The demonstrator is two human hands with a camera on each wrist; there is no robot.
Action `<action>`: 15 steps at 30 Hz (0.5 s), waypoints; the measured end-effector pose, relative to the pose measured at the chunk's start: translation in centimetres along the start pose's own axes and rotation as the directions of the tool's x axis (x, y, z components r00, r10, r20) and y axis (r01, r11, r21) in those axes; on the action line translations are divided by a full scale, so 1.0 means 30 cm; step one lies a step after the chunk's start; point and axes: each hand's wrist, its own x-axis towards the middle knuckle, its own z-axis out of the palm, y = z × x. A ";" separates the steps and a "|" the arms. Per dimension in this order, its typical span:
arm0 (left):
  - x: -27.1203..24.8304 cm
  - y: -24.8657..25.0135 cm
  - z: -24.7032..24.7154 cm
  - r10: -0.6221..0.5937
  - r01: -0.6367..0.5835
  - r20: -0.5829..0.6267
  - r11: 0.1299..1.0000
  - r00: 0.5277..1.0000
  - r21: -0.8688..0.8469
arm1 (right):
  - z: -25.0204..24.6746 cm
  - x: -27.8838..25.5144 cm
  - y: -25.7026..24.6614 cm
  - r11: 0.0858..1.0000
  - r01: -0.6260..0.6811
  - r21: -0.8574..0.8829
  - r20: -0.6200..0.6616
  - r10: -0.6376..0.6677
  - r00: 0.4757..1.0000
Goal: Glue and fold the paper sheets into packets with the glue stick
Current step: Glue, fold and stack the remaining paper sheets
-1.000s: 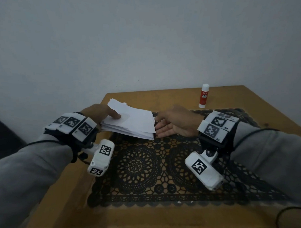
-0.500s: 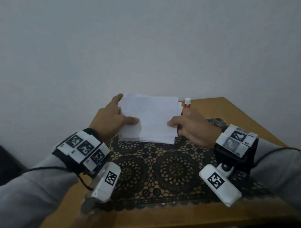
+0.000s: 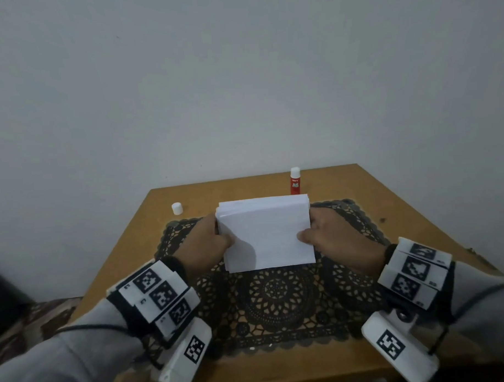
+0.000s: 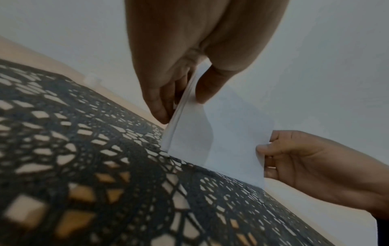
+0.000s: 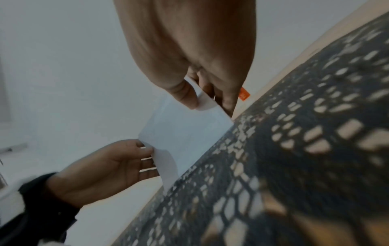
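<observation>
A stack of white paper sheets stands on its lower edge on the black lace mat. My left hand pinches its left side, thumb in front and fingers behind. My right hand pinches the right side the same way. The left wrist view shows the stack edge-on between my left thumb and fingers, with the other hand at its far edge. In the right wrist view the stack touches the mat. The red glue stick stands uncapped behind the stack. Its white cap sits at the back left.
The wooden table stands against a plain white wall. The lace mat covers its middle. A dark patterned surface lies beyond the table's left edge. Cables run from both wrist units.
The stack has gone from lying tilted in my left hand to standing upright on the mat, held by both hands. My head has shifted and the white cap has come into view.
</observation>
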 end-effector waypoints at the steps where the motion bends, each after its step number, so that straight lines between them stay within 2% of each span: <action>1: 0.002 0.004 -0.003 0.018 -0.018 -0.017 1.000 1.000 0.002 | -0.006 0.004 -0.006 1.000 0.020 -0.005 -0.019 -0.021 1.000; 4: -0.009 0.010 0.006 0.062 -0.060 -0.025 0.995 0.998 0.081 | -0.022 0.005 0.006 0.995 0.027 -0.100 -0.033 -0.030 0.999; 8: -0.039 0.005 0.030 0.052 -0.053 0.008 0.966 0.999 0.253 | -0.024 -0.012 0.035 0.957 -0.048 -0.286 0.015 0.054 0.998; 12: -0.032 0.012 0.023 -0.005 -0.005 0.035 0.959 0.999 0.282 | -0.042 -0.019 0.028 0.953 -0.087 -0.292 0.074 0.113 0.991; 15: -0.011 0.028 0.013 -0.078 0.064 0.035 0.954 0.996 0.293 | -0.053 -0.010 0.020 0.956 -0.166 -0.241 0.105 0.195 0.975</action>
